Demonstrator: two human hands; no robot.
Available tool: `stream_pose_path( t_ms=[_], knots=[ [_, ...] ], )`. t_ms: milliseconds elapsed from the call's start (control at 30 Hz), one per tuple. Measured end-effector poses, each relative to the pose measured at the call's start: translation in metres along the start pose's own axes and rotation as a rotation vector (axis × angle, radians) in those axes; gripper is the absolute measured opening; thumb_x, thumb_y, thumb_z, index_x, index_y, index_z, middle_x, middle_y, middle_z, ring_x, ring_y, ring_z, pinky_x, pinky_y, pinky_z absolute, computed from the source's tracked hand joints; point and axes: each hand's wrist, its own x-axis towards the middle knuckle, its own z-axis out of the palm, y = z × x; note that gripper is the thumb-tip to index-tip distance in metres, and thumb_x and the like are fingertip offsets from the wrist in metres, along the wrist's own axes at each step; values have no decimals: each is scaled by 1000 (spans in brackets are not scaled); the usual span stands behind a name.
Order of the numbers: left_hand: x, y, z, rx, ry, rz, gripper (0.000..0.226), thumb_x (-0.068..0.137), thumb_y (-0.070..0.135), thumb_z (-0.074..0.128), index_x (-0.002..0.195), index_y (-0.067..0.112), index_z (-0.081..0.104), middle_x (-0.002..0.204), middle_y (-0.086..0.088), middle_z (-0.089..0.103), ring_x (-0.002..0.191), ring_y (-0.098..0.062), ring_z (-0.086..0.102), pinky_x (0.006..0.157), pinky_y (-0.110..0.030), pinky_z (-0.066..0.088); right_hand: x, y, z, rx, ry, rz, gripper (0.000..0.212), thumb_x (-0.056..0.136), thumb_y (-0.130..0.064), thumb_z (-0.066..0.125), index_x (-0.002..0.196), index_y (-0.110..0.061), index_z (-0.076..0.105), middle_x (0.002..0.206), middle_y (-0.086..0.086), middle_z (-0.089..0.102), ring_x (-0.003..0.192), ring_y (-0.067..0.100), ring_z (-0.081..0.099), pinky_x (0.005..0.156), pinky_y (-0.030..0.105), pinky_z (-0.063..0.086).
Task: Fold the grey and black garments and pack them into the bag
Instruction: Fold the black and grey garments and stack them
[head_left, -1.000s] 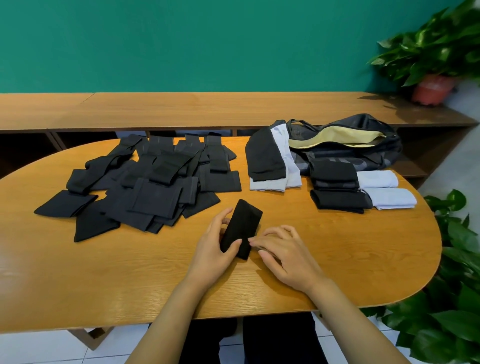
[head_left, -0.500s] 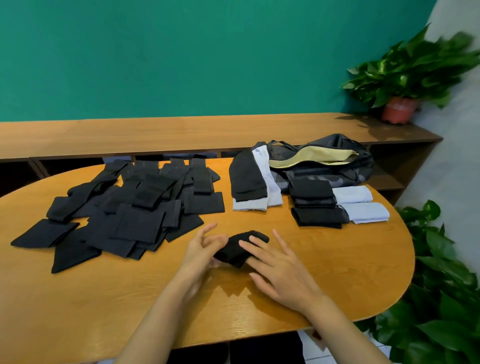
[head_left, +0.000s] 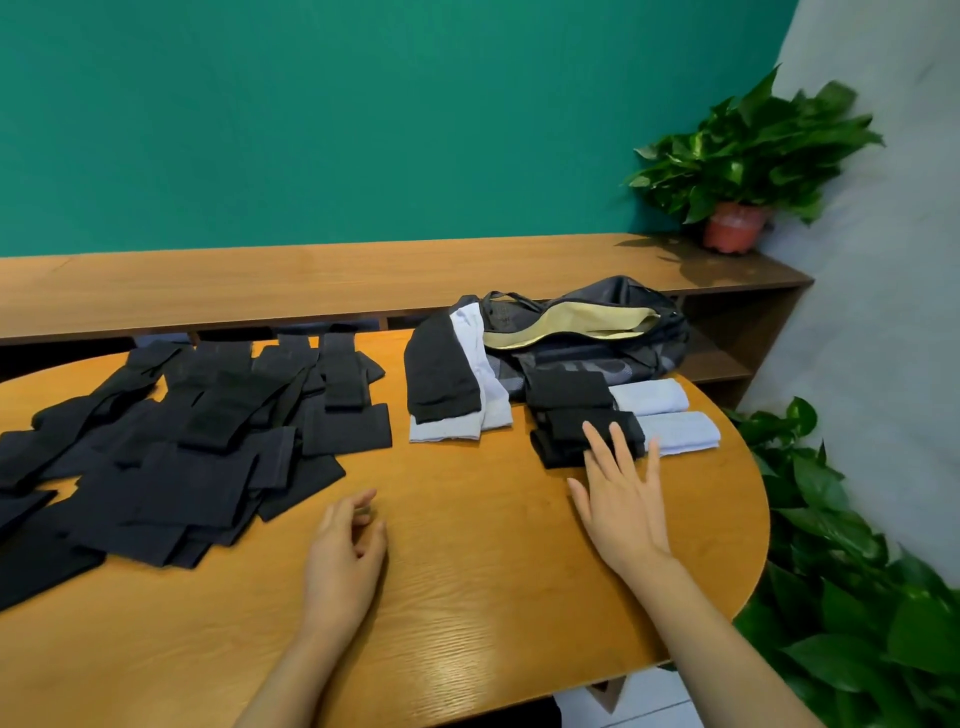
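Item: table, wooden, rounded right end, packing in progress. Left half: loose heap of unfolded black garments, many pieces overlapping, reaching toward the far edge. Far right: dark bag lying on its side at the far edge, mouth open and showing a tan lining, nothing visibly packed. Against its left side: 1 black garment and pale grey pieces, folded long. In front of the bag, near the right end: stack of folded black garments, touching 2 pale grey folded garments on its right. Right hand: fingers straight and spread, tips resting on the front of the black stack, gripping nothing. Left hand: loosely curled at the near middle of the table, holding nothing. Judged risks: a flat push rather than a grip may slide the stack into the grey pieces or toward the right edge; a released fold may spring open; the sagging bag mouth may catch a bundle on entry. Most of the task appears outstanding.
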Motion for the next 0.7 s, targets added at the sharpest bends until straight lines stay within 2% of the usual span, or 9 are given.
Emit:
stream_pose_path(
  t_ms=[133,300,333,400,433,500,533,600,700],
  knots=[
    [1,-1,0,-6,7,-2,35,94,11,60,128,19,56,110,7,54,97,-3,54,67,-11,41,2,5,9,46,-69,-32,67,96,-53,17,123,-16,65,155,-1,34,145,23,27,115,60,12],
    [0,0,1,-4,13,18,36,93,9,61,127,18,57,109,7,56,95,0,54,67,-12,41,2,11,7,205,-66,-139,71,95,-55,9,135,-18,55,160,-8,19,148,13,10,120,51,2],
    [0,0,1,-2,14,20,36,93,9,61,127,18,57,109,7,56,95,0,54,68,-13,41,4,11,5,233,-78,-141,66,96,-56,12,131,-21,55,160,-7,20,148,13,9,121,50,1],
    [0,0,1,-3,13,25,36,93,9,61,127,19,57,109,7,56,95,0,54,69,-13,42,9,9,-1,297,-83,-102,40,99,-54,28,117,-26,52,159,-3,26,149,16,12,121,49,-1],
    [-1,0,0,-5,14,27,36,93,9,60,127,19,57,109,7,56,96,-1,55,69,-13,42,12,7,-3,320,-73,-74,36,99,-53,33,117,-26,50,158,-2,28,149,18,14,121,49,-1],
    [-1,1,0,-11,17,30,35,93,9,60,127,19,57,108,8,56,97,0,55,69,-12,42,17,2,-4,295,-69,-45,59,97,-61,24,139,-24,40,160,-1,21,150,23,9,121,48,-1],
    [-2,1,0,-14,18,33,35,93,8,60,126,19,57,108,9,55,97,0,55,68,-12,42,19,0,-3,250,-95,-56,70,94,-66,13,150,-26,27,162,-1,14,150,26,4,120,49,-2],
    [-2,1,-1,-22,15,39,35,93,8,60,126,19,57,106,12,54,97,0,55,69,-12,42,22,-2,2,151,-180,-95,80,85,-72,-6,155,-34,5,163,-1,1,149,30,-6,120,52,-4],
    [-1,0,-1,-29,3,40,34,93,8,60,125,18,58,105,15,54,97,0,55,69,-10,42,29,-3,3,121,-227,-88,86,79,-74,-14,154,-36,2,164,-1,-2,149,31,-10,118,53,-8]
  ],
)
